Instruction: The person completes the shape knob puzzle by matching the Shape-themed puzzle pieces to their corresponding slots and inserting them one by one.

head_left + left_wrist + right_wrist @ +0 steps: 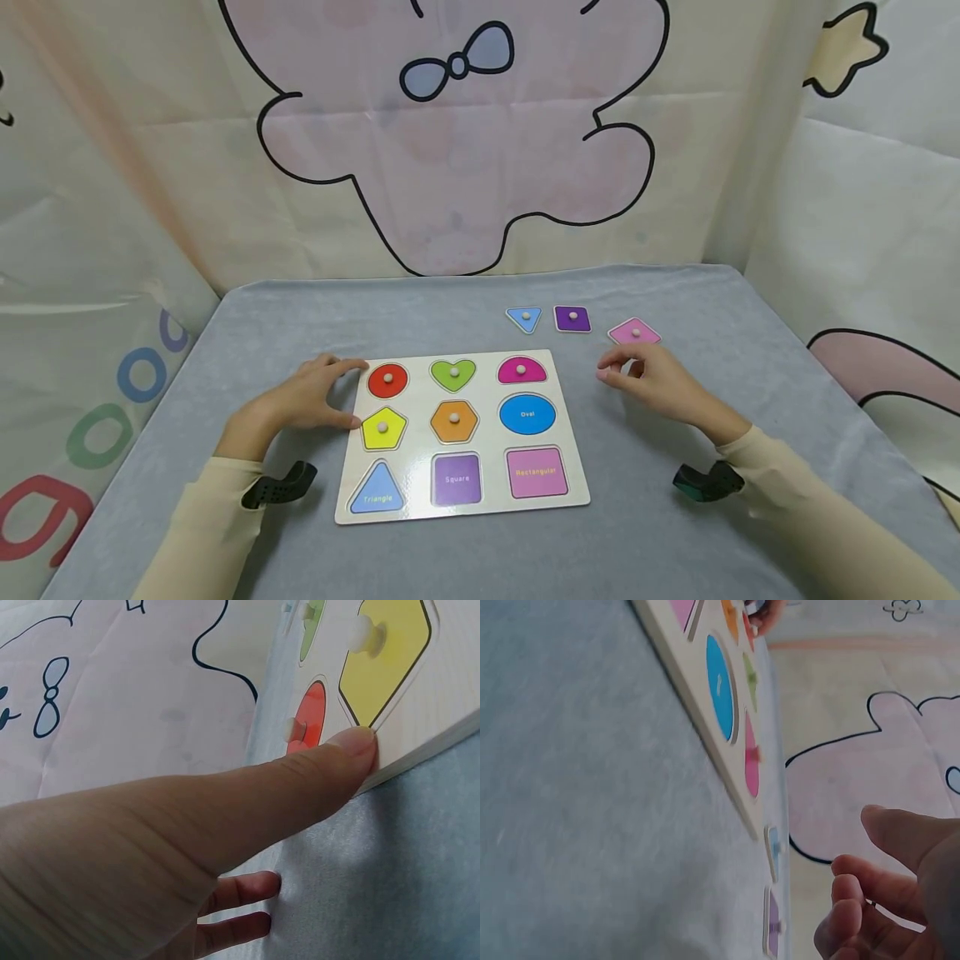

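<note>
A white wooden shape puzzle board (491,450) lies on the grey cloth. My left hand (303,400) rests at its left edge, thumb (330,761) on the corner of the board beside the yellow pentagon (390,667) and fingertips near the red circle (378,385). The right hand (660,385) hovers right of the board with loosely curled fingers, nothing between thumb and fingertips. Just beyond it lies a pink diamond-shaped knobbed piece (624,331). Further left are a purple square piece (566,323) and a blue triangle piece (517,315).
Knobbed green heart (444,375), magenta half-circle (510,372) and orange hexagon (444,429) pieces sit in the board. Printed words show in the oval (527,427), triangle (377,483), square (456,493) and rectangle (536,485) recesses. A patterned curtain (450,167) hangs behind the table.
</note>
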`<act>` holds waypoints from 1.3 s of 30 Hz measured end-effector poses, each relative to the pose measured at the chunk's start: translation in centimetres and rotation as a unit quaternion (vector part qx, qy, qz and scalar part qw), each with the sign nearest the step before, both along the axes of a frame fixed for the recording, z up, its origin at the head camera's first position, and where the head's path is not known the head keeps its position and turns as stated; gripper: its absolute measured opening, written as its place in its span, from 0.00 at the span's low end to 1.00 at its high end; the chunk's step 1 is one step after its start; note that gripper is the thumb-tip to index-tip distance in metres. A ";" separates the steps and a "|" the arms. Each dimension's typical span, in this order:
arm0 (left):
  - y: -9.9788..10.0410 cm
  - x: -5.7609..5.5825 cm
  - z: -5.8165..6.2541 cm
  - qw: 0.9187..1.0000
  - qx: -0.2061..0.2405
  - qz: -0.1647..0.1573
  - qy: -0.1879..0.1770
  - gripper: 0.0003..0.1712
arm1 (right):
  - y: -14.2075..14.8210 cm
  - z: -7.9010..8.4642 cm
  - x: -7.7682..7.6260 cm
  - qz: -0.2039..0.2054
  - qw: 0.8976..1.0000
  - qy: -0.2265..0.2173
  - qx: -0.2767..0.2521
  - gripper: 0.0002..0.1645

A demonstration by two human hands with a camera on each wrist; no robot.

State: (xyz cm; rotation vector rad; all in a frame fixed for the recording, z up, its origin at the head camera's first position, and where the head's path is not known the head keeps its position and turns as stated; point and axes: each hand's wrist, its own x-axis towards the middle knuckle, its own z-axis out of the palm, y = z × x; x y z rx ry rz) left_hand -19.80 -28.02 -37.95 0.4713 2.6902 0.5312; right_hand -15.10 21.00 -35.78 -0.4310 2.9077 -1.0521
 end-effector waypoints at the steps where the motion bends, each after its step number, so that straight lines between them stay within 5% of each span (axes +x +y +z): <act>1: 0.0 0.0 0.0 1.000 0.000 0.000 0.001 0.51 | 0.4 -0.1 0.0 -0.002 1.000 0.000 0.001 0.05; 22: -0.1 -0.1 -0.1 1.000 0.002 -0.003 -0.005 0.51 | 7.6 -1.4 0.7 -0.024 1.000 0.002 -0.017 0.09; 31: -0.1 -0.1 -0.1 1.000 0.002 -0.004 -0.004 0.51 | 9.9 -1.9 0.4 -0.047 0.995 -0.075 -0.056 0.19; 39: -0.2 -0.1 -0.2 1.000 0.001 -0.005 -0.001 0.51 | 10.6 -2.5 -0.1 -0.062 0.993 -0.100 -0.026 0.20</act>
